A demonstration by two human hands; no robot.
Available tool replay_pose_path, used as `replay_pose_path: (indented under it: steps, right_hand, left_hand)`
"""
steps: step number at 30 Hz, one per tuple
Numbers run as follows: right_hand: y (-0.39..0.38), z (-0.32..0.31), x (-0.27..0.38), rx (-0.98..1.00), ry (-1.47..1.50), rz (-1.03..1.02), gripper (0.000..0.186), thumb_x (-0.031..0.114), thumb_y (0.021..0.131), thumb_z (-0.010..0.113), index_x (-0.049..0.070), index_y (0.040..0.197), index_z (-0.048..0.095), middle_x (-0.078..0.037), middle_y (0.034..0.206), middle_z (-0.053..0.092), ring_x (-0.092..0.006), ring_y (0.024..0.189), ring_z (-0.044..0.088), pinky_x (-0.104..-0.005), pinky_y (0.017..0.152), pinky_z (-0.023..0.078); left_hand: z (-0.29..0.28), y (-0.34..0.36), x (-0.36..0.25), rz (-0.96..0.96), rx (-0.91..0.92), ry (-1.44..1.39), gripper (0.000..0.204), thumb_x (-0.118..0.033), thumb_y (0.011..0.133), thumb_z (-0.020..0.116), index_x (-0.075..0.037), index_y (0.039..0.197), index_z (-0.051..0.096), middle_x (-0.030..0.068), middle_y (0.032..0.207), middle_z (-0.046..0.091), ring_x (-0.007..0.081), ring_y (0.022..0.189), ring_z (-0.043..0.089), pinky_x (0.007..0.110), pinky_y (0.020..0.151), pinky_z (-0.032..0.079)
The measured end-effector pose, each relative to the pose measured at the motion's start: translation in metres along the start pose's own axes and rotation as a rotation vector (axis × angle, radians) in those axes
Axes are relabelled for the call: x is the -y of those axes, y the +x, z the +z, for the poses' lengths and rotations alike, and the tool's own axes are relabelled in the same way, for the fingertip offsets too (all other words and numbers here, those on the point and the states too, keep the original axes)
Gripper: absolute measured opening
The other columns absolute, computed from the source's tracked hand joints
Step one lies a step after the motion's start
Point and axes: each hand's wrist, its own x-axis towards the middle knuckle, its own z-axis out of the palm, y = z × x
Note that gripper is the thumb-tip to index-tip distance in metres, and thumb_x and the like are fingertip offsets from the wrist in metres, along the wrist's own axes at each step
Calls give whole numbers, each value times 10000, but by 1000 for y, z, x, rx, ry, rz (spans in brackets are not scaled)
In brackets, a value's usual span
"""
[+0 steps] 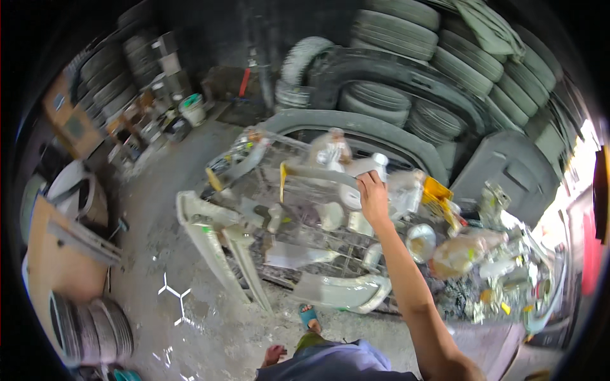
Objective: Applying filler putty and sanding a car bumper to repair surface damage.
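Note:
My right hand (pixel 372 189) reaches out over the cluttered rack, its fingers pinched at the right end of a long, grey, blurred strip (pixel 321 173). A yellow piece (pixel 283 181) stands crosswise at the strip's far left end; its exact kind is unclear. Just behind the hand are a white bottle (pixel 379 162) and a clear plastic bag (pixel 332 149). White round containers (pixel 332 216) sit below the strip. My left hand (pixel 274 354) hangs low beside my body, away from the rack, with its fingers blurred.
Pale curved car panels (pixel 343 291) lie along the rack's near edge, and white trim pieces (pixel 213 238) lean at its left. A yellow tool (pixel 437 193), a white tub (pixel 420 242) and plastic bags (pixel 464 254) crowd the right. Stacked tyres (pixel 394 32) stand behind.

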Motion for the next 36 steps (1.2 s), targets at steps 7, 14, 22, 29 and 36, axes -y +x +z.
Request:
replay_pose_path:
  steps: [7,14,22,29,36]
  right_hand:
    - [-217,-282,-49,-209,-512,-346,169,87,737,581,90,905,562,-63,983,552,-252,983,541,-386,866,379]
    - [-502,-475,-83,-50,-892,-206,214,163,758,562,124,968,555,-26,1029,516,-170,976,515,-345,902,384]
    - [-717,-591,-101,-31,-1078,-51,199,186,751,584,159,949,577,23,975,516,-117,940,525,-290,869,374]
    - [-779,-677,-142,-153,-1149,-162,140,204,778,617,200,914,586,74,992,544,-76,933,544,-277,891,370]
    - [-801,-798,-200,-306,-1272,-107,163,162,827,629,200,985,646,82,1056,579,-63,987,571,-300,967,372]
  left_hand:
    - [171,-143,-288,613,345,192,390,-365,990,447,-19,1067,610,120,957,682,189,845,659,287,676,519]
    - [422,-248,-194,-30,1138,368,791,-640,944,274,45,1289,468,213,1256,556,306,1101,591,425,912,485]
    - [584,-320,-17,-658,1351,622,868,-688,916,250,43,1363,389,217,1360,470,325,1249,485,478,1047,391]
    - [695,-367,72,-839,1355,499,715,-591,922,424,-70,1410,371,173,1371,463,287,1263,467,467,1049,399]
    - [836,-399,130,-828,1273,224,663,-485,881,596,-66,1363,417,131,1327,514,265,1237,483,466,1052,391]
